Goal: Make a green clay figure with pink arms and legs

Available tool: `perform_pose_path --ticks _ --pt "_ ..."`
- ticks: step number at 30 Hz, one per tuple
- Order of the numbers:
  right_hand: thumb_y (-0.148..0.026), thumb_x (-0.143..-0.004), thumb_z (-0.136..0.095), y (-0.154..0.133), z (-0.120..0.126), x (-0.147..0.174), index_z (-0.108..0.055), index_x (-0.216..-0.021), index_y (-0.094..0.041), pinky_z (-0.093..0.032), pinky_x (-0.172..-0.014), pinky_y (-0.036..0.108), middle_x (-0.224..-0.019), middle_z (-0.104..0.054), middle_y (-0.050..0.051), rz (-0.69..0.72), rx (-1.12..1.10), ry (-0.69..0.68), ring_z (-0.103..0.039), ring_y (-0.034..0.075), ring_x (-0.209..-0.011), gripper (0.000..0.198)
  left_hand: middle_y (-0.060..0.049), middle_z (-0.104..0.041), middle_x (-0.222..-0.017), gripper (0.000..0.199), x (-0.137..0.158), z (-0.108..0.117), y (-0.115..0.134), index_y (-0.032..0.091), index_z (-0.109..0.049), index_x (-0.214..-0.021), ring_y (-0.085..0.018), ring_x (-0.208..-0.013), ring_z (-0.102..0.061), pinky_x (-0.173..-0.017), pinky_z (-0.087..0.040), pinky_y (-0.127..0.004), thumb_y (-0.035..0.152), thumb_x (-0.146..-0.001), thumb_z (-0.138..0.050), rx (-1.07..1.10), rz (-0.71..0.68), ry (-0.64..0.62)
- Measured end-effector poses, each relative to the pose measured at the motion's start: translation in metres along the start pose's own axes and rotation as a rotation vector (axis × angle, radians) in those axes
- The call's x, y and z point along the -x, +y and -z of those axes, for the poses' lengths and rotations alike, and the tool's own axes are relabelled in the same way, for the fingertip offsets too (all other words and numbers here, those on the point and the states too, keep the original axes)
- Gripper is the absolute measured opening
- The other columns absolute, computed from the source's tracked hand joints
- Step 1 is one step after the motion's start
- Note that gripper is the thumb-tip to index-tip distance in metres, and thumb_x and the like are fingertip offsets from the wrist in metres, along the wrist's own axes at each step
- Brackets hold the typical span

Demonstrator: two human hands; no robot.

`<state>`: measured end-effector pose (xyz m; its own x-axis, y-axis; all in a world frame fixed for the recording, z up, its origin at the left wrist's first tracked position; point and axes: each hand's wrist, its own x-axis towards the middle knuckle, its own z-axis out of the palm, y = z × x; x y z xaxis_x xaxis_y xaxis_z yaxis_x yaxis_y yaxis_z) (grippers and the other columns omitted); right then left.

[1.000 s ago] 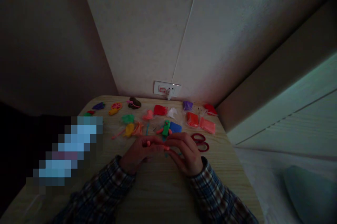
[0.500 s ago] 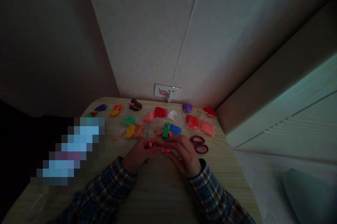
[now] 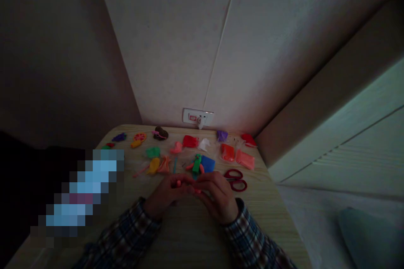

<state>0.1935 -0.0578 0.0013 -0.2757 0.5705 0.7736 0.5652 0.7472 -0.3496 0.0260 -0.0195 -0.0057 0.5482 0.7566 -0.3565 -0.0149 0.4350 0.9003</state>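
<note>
my left hand (image 3: 162, 197) and right hand (image 3: 220, 196) pinch pink clay (image 3: 197, 190); probably light, squishy, dents easily; I'd grip ends gently

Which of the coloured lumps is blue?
The flat blue lump just beyond the right hand, right of the green figure. Others nearby, like the red lump and orange lump, aren't blue.

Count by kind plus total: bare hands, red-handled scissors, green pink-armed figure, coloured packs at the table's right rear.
Bare hands, left hand and right hand: 2
Red-handled scissors: 1
Green pink-armed figure: 1
Coloured packs, purple pack, red pack, orange-red pack, pink pack: 4
Total: 8
</note>
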Motion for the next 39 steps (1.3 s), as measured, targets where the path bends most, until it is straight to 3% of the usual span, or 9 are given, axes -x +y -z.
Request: perform_pose_path --ticks 15,23,35,39 --pt "-0.025 -0.093 -0.052 0.0 0.001 0.0 -0.06 -0.092 -0.017 -0.056 -0.071 0.032 -0.084 -0.068 0.008 -0.046 -0.035 -0.064 -0.065 0.019 -0.078 0.011 0.013 -0.031 -0.039 0.052 0.002 -0.002 0.001 0.015 -0.059 -0.067 -0.003 -0.034 -0.021 -0.035 -0.015 -0.02 0.06 -0.048 -0.079 0.004 0.004 -0.003" --pt "-0.025 -0.094 -0.049 0.002 -0.002 -0.003 -0.061 -0.096 -0.016 -0.057 -0.077 0.034 -0.087 -0.068 0.009 -0.042 -0.017 -0.135 -0.066 0.02 -0.082 0.014 0.011 -0.035 -0.042 0.041 0.0 0.003 0.003 0.015 -0.061 -0.069 -0.004 -0.037 -0.026 -0.038 -0.016 -0.022 0.052 -0.058 -0.075 -0.168 -0.049 0.007" --pt "-0.021 -0.093 -0.051 0.001 -0.002 0.0 -0.062 -0.09 -0.018 -0.053 -0.063 0.029 -0.079 -0.068 0.006 -0.023 0.037 -0.052 -0.064 0.017 -0.071 0.012 0.013 -0.032 -0.036 0.053 -0.003 0.0 -0.004 0.015 -0.061 -0.065 -0.003 -0.033 -0.022 -0.035 -0.015 -0.021 0.06 -0.044 -0.081 0.036 0.02 0.007" --pt "-0.023 -0.092 -0.052 0.002 -0.001 -0.002 -0.063 -0.095 -0.016 -0.055 -0.066 0.03 -0.084 -0.068 0.008 -0.003 0.018 -0.09 -0.065 0.019 -0.078 0.014 0.013 -0.029 -0.035 0.051 -0.005 0.001 -0.009 0.013 -0.065 -0.068 -0.002 -0.033 -0.02 -0.035 -0.014 -0.021 0.057 -0.047 -0.081 0.089 -0.002 0.013"
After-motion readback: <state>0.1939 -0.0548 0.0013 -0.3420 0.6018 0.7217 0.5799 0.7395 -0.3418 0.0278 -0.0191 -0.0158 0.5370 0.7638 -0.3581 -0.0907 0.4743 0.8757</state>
